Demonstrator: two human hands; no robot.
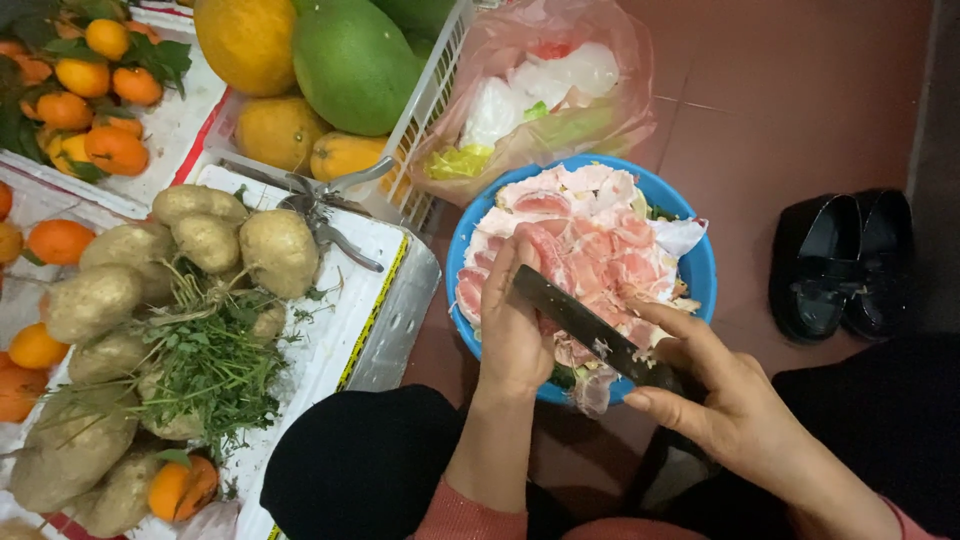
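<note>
Head view, looking down over the person's knees. Centre of the frame: a round blue plastic basin (700, 270) on the reddish tiled floor (790, 110), heaped with pink pomelo flesh and white peel scraps (590, 240). The left hand (515, 325) reaches over the basin's near rim, fingers curled closed around a pink pomelo segment (540, 250) at the left of the heap. The right hand (715, 395), at lower right of the basin, is closed on the handle of a dark-bladed kitchen knife (575, 315); the blade runs up and left across the basin, its tip just beside the left hand's fingers.

Upper centre: a translucent pinkish plastic bag (560, 90) holding white and green scraps, touching the basin's far rim. Beside it, a white plastic crate (430, 100) with large yellow and green pomelos (350, 60). Left half: a white foam box lid (340, 330) bearing brown-skinned tubers (210, 240) with green stems, and metal shears (320, 215) lying at its upper edge. Upper left and left edge: small orange tangerines (100, 90) with leaves. Right edge: a pair of glossy black shoes (840, 260) on the floor, well apart from the basin.
</note>
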